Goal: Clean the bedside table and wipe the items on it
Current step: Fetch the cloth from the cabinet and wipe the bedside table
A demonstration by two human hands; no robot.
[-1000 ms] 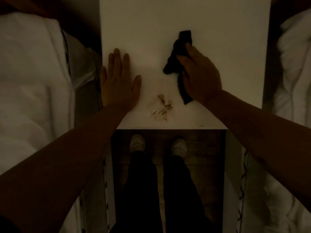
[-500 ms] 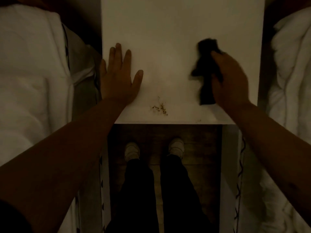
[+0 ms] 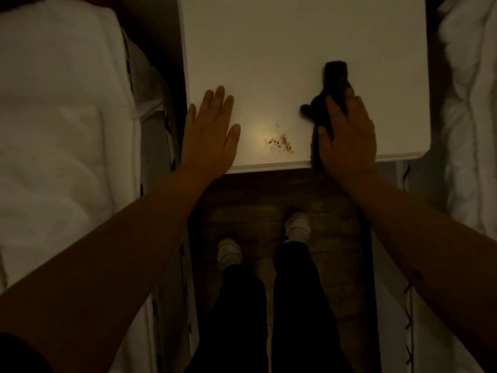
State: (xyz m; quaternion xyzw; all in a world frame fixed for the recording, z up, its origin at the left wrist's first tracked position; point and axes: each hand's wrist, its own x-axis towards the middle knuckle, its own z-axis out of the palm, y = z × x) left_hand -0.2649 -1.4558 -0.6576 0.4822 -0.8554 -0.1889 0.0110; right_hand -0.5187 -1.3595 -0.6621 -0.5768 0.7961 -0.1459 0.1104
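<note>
The white bedside table (image 3: 295, 49) fills the upper middle of the dim head view. A small patch of brown crumbs (image 3: 281, 142) lies near its front edge. My left hand (image 3: 209, 135) rests flat on the table's front left corner, fingers straight. My right hand (image 3: 347, 135) presses a dark cloth (image 3: 333, 79) onto the table near the front edge, right of the crumbs. The cloth sticks out beyond my fingers and hangs a little over the edge.
White bedding (image 3: 59, 130) lies to the left and more bedding (image 3: 473, 103) to the right of the table. Below the front edge are the wooden floor (image 3: 258, 200), my legs and white shoes (image 3: 228, 251).
My right hand has drawn the cloth toward the front edge and a little left, closer to the crumbs. The crumb patch looks smaller than a second ago. My left hand stays flat in place.
</note>
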